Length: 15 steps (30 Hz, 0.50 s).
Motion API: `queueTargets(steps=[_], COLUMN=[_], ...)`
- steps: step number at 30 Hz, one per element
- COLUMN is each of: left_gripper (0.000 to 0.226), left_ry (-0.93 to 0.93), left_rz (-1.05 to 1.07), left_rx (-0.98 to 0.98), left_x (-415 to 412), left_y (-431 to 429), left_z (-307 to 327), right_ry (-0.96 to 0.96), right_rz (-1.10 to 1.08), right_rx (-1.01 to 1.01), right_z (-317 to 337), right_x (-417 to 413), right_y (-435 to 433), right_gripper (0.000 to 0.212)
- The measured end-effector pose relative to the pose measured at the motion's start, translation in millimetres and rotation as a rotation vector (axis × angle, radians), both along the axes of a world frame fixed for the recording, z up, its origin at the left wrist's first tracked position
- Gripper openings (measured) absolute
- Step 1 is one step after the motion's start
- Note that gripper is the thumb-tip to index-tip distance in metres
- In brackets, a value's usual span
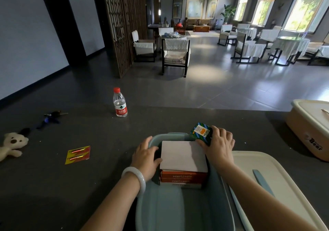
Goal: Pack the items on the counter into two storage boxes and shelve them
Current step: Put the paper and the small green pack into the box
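Note:
A blue-grey storage box (170, 211) sits open on the dark counter right in front of me. Inside it lies a stack of orange boxes (183, 177) topped by a white one (183, 155). My left hand (146, 157), with a pale bangle on its wrist, rests on the left side of that stack. My right hand (219, 145) holds a small green carton (201, 133) at the box's far right corner and touches the stack's right edge. A cream lid (277, 182) lies just right of the box.
A closed beige storage box (309, 124) stands at the far right. On the counter to the left are a water bottle (120, 102), a yellow card of small items (77, 155), a plush bear (12, 146) and a dark keyring bundle (51, 117).

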<state>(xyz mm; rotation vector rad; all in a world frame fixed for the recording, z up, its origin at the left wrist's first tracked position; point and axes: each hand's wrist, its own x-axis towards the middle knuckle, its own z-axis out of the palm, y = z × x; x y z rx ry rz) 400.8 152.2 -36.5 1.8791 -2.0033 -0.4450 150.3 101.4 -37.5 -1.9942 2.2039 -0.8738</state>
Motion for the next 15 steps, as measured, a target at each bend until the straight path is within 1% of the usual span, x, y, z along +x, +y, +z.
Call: queueTargets(steps=[2, 4, 6, 10, 13, 15], left_gripper=[0.039, 0.037, 0.035, 0.036, 0.038, 0.04], left_ry=[0.061, 0.093, 0.102, 0.1, 0.108, 0.114], left_rz=[0.0, 0.018, 0.026, 0.0, 0.005, 0.008], left_rx=[0.005, 0.01, 0.019, -0.004, -0.008, -0.007], left_x=[1.7, 1.8, 2.0, 3.0, 3.2, 2.9], left_y=[0.4, -0.2, -0.8, 0.7, 0.9, 0.4], left_z=[-3.4, -3.7, -3.5, -4.0, -4.7, -5.5], right_ry=[0.024, 0.05, 0.049, -0.031, -0.016, 0.015], right_rz=[0.055, 0.152, 0.241, 0.36, 0.403, 0.377], right_rx=[-0.077, -0.1, -0.035, 0.162, 0.212, 0.223], right_z=[9.5, 17.0, 18.5, 12.4, 7.5, 6.6], right_x=[10.3, 25.3, 38.8, 45.2, 38.5, 33.9], right_y=[4.2, 8.5, 12.2, 14.1, 16.4, 18.8], right_gripper=[0.078, 0.08, 0.084, 0.085, 0.085, 0.089])
